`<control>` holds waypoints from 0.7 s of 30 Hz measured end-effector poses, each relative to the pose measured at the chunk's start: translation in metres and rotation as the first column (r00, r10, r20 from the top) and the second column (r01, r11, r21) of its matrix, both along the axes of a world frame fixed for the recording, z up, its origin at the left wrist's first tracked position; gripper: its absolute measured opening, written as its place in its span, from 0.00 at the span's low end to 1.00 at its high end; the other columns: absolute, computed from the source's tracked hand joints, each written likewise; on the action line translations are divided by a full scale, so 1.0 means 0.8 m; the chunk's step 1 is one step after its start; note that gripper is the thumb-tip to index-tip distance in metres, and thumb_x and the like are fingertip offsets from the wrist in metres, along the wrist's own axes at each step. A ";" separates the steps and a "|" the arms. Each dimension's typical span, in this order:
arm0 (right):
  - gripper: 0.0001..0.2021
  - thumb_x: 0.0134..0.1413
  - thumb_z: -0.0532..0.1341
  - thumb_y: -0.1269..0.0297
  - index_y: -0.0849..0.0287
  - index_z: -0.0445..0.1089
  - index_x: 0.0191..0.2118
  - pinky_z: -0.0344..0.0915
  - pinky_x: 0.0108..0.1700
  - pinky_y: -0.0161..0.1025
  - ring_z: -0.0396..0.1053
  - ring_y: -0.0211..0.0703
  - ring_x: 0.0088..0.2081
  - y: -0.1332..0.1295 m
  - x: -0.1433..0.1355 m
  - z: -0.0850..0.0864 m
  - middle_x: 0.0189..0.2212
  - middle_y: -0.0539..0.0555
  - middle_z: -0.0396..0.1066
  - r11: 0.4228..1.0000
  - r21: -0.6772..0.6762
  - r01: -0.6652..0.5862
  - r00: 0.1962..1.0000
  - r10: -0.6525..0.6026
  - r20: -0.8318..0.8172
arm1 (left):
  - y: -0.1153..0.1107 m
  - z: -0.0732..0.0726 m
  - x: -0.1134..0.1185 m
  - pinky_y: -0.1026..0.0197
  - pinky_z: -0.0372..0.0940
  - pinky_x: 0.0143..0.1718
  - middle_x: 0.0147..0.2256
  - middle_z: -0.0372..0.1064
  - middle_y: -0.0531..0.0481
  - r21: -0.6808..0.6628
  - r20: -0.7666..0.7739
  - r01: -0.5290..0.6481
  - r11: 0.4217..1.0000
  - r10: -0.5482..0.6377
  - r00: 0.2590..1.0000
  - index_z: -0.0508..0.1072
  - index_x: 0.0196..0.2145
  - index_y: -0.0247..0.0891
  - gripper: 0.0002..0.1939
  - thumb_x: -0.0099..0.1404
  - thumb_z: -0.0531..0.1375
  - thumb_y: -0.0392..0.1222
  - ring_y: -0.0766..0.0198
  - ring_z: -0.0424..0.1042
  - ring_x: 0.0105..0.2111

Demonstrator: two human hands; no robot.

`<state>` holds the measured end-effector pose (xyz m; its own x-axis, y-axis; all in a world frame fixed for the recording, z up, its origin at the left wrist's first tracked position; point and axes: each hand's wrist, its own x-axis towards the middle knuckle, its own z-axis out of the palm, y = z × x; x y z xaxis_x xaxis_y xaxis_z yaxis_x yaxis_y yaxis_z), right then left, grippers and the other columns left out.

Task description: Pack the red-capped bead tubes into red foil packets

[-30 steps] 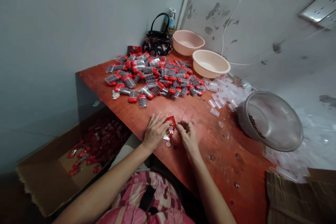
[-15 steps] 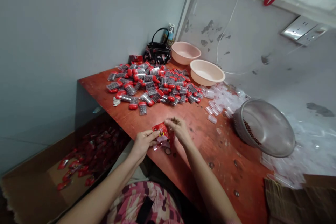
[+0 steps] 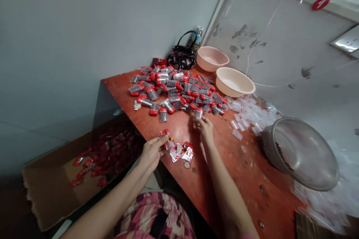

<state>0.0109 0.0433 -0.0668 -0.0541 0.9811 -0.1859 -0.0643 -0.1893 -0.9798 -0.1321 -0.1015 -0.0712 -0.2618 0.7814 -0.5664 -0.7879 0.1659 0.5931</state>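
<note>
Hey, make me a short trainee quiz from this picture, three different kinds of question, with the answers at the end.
1. Multiple choice: what does the left hand hold?
a) a basin
b) a red packet
c) a handbag

2. True or false: the fingers of the right hand are at a red-capped container.

3. Fill in the blank: the cardboard box with more red packets in it sits ____ than the red tabletop.

Key: 1. b; 2. true; 3. lower.
</note>
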 end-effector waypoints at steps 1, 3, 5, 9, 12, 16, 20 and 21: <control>0.10 0.40 0.63 0.62 0.61 0.67 0.29 0.63 0.21 0.30 0.63 0.32 0.19 -0.024 0.006 0.004 0.20 0.48 0.68 1.000 0.004 -0.028 1.000 0.028 -0.007 | 0.001 -0.001 -0.001 0.66 0.67 0.24 0.21 0.71 0.49 -0.006 0.022 -0.017 1.000 0.017 1.000 0.71 0.22 0.30 0.09 0.47 0.67 0.38 0.67 0.71 0.21; 0.09 0.44 0.62 0.62 0.61 0.68 0.33 0.62 0.21 0.30 0.64 0.33 0.19 -0.076 0.017 0.012 0.21 0.48 0.68 0.988 0.044 -0.146 0.989 0.146 0.001 | 0.004 -0.001 -0.002 0.64 0.69 0.26 0.22 0.72 0.49 -0.011 0.070 -0.052 0.999 0.053 0.996 0.71 0.23 0.30 0.07 0.48 0.66 0.36 0.67 0.71 0.22; 0.07 0.47 0.61 0.63 0.60 0.68 0.34 0.61 0.21 0.30 0.62 0.33 0.19 -0.125 0.025 0.017 0.19 0.47 0.66 0.972 0.062 -0.225 0.974 0.223 0.039 | 0.007 0.000 0.000 0.62 0.70 0.29 0.23 0.72 0.50 0.004 0.111 -0.083 0.997 0.082 0.990 0.71 0.25 0.31 0.05 0.50 0.65 0.34 0.66 0.71 0.23; 0.09 0.49 0.61 0.64 0.57 0.68 0.39 0.62 0.23 0.32 0.63 0.35 0.21 -0.186 0.025 0.018 0.23 0.48 0.68 0.963 0.038 -0.265 0.962 0.262 0.079 | 0.012 0.005 0.007 0.62 0.70 0.30 0.25 0.72 0.50 0.038 0.150 -0.090 0.995 0.083 0.985 0.71 0.25 0.32 0.04 0.52 0.63 0.34 0.66 0.72 0.25; 0.10 0.49 0.61 0.64 0.57 0.68 0.40 0.61 0.23 0.32 0.63 0.36 0.23 -0.198 0.020 0.013 0.26 0.49 0.69 0.967 0.054 -0.247 0.966 0.242 0.088 | 0.013 0.009 0.015 0.65 0.69 0.27 0.25 0.72 0.50 0.047 0.155 -0.071 0.996 0.063 0.986 0.71 0.26 0.32 0.04 0.53 0.63 0.35 0.67 0.71 0.24; 0.11 0.48 0.61 0.65 0.56 0.68 0.40 0.61 0.23 0.32 0.64 0.37 0.24 -0.196 0.018 0.009 0.28 0.50 0.70 0.970 0.078 -0.228 0.969 0.219 0.116 | 0.009 0.019 0.024 0.66 0.68 0.26 0.24 0.71 0.50 0.081 0.150 -0.041 0.996 0.028 0.988 0.71 0.25 0.32 0.05 0.51 0.64 0.36 0.68 0.70 0.23; 0.11 0.48 0.61 0.65 0.56 0.68 0.40 0.62 0.23 0.32 0.63 0.35 0.23 -0.194 0.019 0.009 0.28 0.49 0.70 0.967 0.078 -0.241 0.967 0.234 0.098 | 0.004 0.027 0.030 0.67 0.66 0.26 0.22 0.70 0.51 0.145 0.051 -0.017 0.989 0.010 0.999 0.70 0.24 0.31 0.09 0.48 0.66 0.38 0.69 0.69 0.21; 0.10 0.48 0.61 0.65 0.56 0.68 0.40 0.62 0.23 0.32 0.63 0.35 0.22 -0.194 0.019 0.009 0.27 0.49 0.70 0.967 0.072 -0.244 0.968 0.238 0.076 | 0.004 0.028 0.031 0.67 0.65 0.26 0.22 0.70 0.51 0.166 0.024 -0.002 0.986 -0.002 1.000 0.70 0.24 0.31 0.09 0.48 0.66 0.39 0.69 0.69 0.21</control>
<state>0.0262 -0.1117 -0.0598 -0.2811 0.9524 -0.1181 0.0394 -0.1115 -0.9930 -0.1074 -0.0986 -0.0490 -0.2495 0.8653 -0.4346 -0.8025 0.0664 0.5930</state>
